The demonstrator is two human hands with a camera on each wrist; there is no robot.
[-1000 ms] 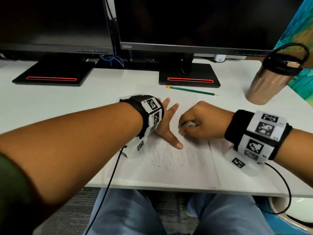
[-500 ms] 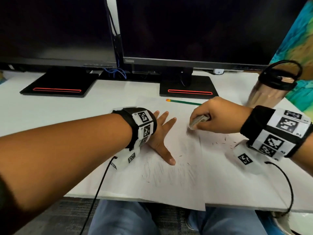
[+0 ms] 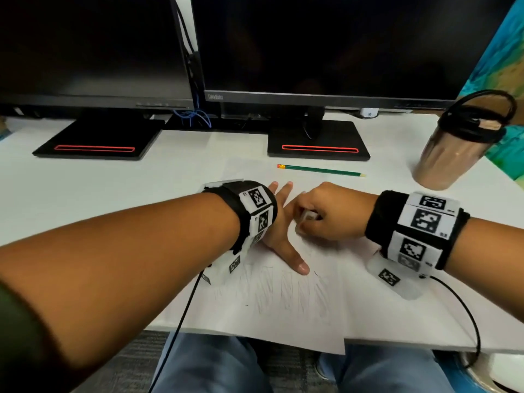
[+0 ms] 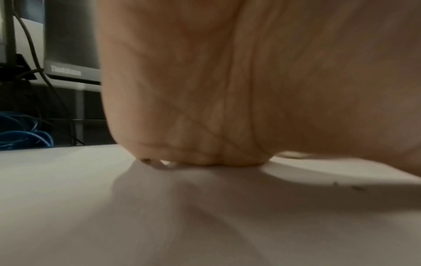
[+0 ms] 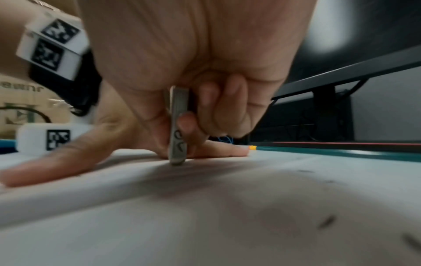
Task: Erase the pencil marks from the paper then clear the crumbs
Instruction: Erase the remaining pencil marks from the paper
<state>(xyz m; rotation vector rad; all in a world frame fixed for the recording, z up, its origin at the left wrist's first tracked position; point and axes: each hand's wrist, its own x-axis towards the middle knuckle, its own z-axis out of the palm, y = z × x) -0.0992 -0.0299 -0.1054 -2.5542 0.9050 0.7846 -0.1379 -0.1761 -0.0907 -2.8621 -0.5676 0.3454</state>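
Head view, one eraser (image 3: 305, 219), one pencil (image 3: 320, 170), two monitors (image 3: 326, 43)

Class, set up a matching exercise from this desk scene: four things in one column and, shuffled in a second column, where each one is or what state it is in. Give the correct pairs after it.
Column 1
1. eraser
2. pencil
3. tumbler
4. left hand

Column 2
A. spread flat on the paper, fingers straight
B. standing at the right side of the desk
C. gripped in the right hand, tip on the paper
D. lying untouched in front of the monitor stand

Pairs: 1-C, 2-D, 3-B, 4-A
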